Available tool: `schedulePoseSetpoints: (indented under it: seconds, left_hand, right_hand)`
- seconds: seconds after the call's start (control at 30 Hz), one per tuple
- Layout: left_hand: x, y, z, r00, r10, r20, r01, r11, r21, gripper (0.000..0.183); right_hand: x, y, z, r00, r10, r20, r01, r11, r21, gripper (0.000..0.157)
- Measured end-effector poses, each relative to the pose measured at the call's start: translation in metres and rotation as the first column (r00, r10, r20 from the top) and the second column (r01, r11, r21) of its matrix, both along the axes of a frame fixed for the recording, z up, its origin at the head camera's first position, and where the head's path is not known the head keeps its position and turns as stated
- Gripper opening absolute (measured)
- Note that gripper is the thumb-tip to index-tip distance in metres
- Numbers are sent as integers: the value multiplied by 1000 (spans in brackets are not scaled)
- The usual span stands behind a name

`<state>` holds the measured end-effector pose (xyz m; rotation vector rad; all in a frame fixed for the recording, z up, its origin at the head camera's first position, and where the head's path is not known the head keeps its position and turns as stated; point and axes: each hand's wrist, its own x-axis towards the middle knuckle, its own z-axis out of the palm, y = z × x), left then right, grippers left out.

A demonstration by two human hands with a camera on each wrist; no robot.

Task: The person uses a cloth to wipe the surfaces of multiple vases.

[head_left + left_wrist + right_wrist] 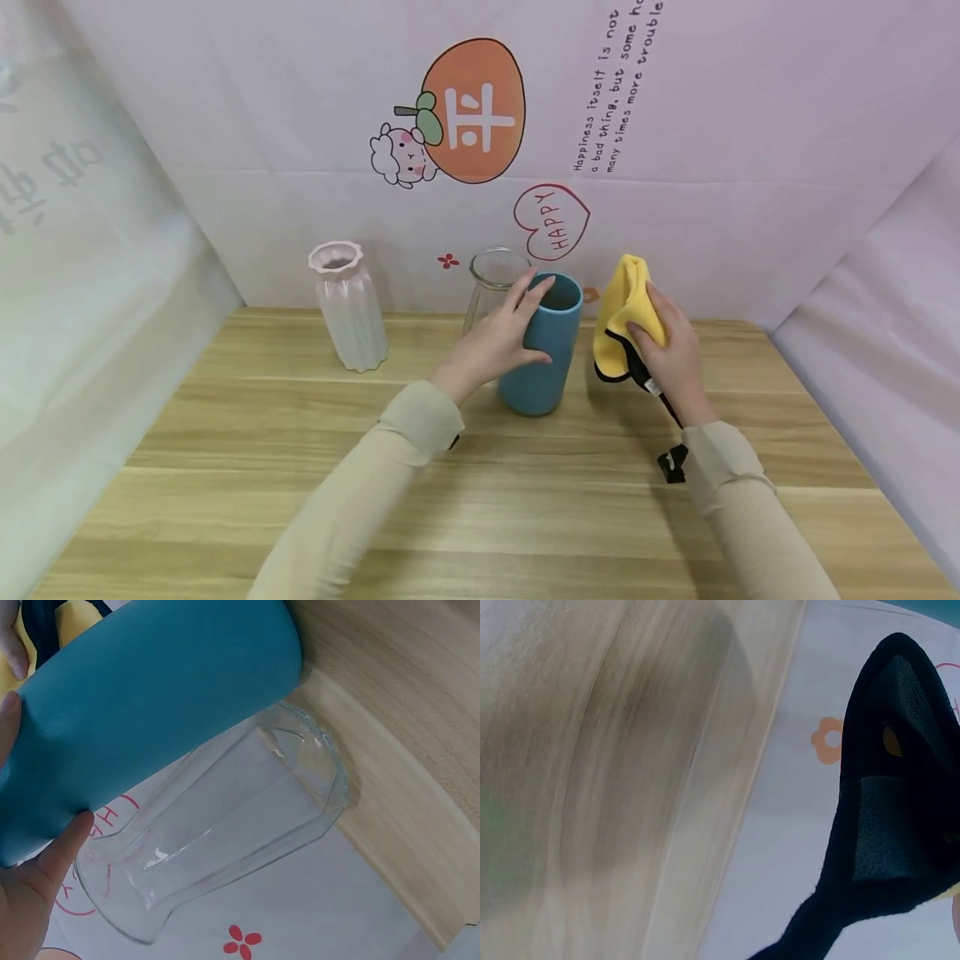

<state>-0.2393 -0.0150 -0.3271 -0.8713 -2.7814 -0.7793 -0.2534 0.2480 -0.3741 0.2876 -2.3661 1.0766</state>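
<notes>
My left hand (491, 346) holds a blue vase (542, 362) from its left side, fingers over the rim and thumb across the front. The left wrist view shows fingertips on the smooth wall of the blue vase (165, 697). Just behind it is a clear glass vase (225, 817), partly hidden by the hand in the head view. To the right, my right hand (675, 354) grips a folded yellow cloth (618, 321) with black edging, raised above the table. Its dark edging (892, 832) fills the right side of the right wrist view.
A pink-and-white ribbed vase (352, 312) stands at the back left of the wooden table (480, 517). A printed white backdrop (300, 125) rises behind the table's back edge. Near the right sleeve is a small black piece (672, 463) of unclear kind.
</notes>
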Motion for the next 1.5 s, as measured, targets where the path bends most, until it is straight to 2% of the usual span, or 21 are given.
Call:
schedulePoseSetpoints:
  seconds: [0.67,0.97,1.17,1.5]
  left_hand:
    - [-14,19,-1,994,58,-89,-66,993,-95,106]
    - [-19,25,-1,979,79,-188,-112,979,-172,105]
    - [-22,29,0,974,98,-205,-137,973,-187,105]
    - [-25,34,1,963,132,-236,-187,955,-231,104]
  right_hand:
    - [-4,8,-8,1000,-23,5,23,1000,-17,62]
    - [-4,13,-11,999,-8,45,8,1000,-5,63]
    - [-2,13,-12,997,-15,73,14,1000,10,63]
    - [-3,12,-13,998,-15,64,15,1000,4,62]
